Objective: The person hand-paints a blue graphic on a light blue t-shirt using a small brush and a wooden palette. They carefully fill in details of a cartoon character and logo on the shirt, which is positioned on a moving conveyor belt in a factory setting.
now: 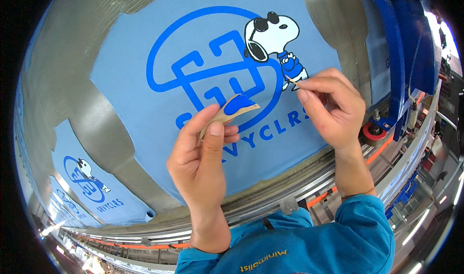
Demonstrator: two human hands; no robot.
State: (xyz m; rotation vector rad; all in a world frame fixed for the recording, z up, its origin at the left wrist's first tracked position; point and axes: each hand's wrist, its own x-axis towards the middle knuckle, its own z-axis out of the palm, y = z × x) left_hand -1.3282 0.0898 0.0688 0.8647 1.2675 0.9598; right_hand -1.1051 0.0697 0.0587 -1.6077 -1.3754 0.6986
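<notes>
My left hand (203,160) is closed round a folded scrap of brown cardboard (252,107), whose upper end carries a thick dab of bright blue ink (238,103). Between thumb and forefinger, my right hand (336,112) pinches a thin wooden stick (294,82). The stick's tip meets, or hovers just over, the blue-clothed body of a printed cartoon dog (292,65); which one I cannot tell. Under both hands a light blue fabric panel (130,56) lies flat, printed with a large blue ring-shaped emblem (155,63) and lettering.
The panel rests on a long grey metal-looking table (92,104). More printed blue panels (108,201) lie to the left. A rail with an orange strip (377,153) runs along the near edge. At right stand a blue machine frame (398,46) and a red wheel (373,133).
</notes>
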